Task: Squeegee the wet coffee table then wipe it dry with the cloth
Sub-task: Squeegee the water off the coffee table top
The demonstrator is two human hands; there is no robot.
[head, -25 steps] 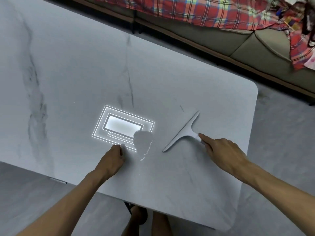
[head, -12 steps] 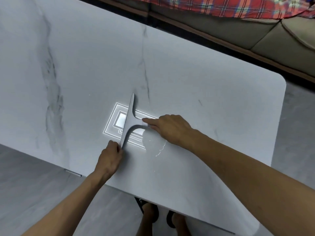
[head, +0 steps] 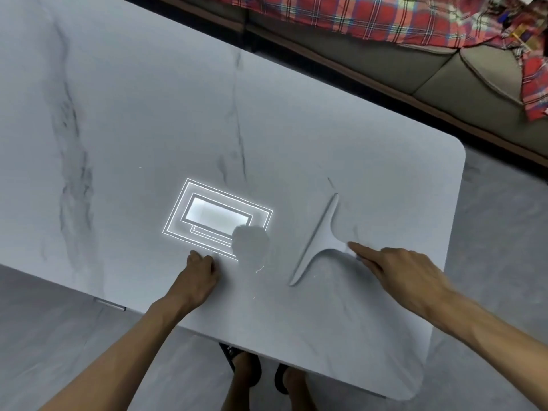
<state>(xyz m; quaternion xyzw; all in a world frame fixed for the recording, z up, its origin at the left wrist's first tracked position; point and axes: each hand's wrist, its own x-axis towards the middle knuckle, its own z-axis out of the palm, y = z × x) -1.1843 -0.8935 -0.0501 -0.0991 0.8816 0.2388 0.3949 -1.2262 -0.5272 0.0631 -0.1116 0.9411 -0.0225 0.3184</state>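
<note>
Table (head: 148,114): a grey marble-look coffee table is filling most of the view, with its left end running out of frame. Any wetness is hard to make out.
Reflection (head: 216,216): a bright ceiling light is mirroring in the top as nested rectangles. A dark rounded patch is cutting into its near right corner.
Left hand (head: 197,275): it is resting on the table near the front edge, just below the reflection. Its fingers are curling under into a loose fist with nothing showing in it.
Feet (head: 246,369): they are peeking out under the table's front edge in dark sandals, mostly hidden. A pale mark on one strap is too small to read.
Squeegee (head: 318,237): it is lying on the table right of the reflection, blade running diagonally, pale and blending into the top. Its handle end is hiding under the right hand.
Right hand (head: 400,271): it is gripping the squeegee handle, forefinger stretching along it and the other fingers curling round.
Sofa (head: 444,72): it is standing beyond the table, cut off at the top edge, with a red plaid blanket (head: 355,16) draping over it.
</note>
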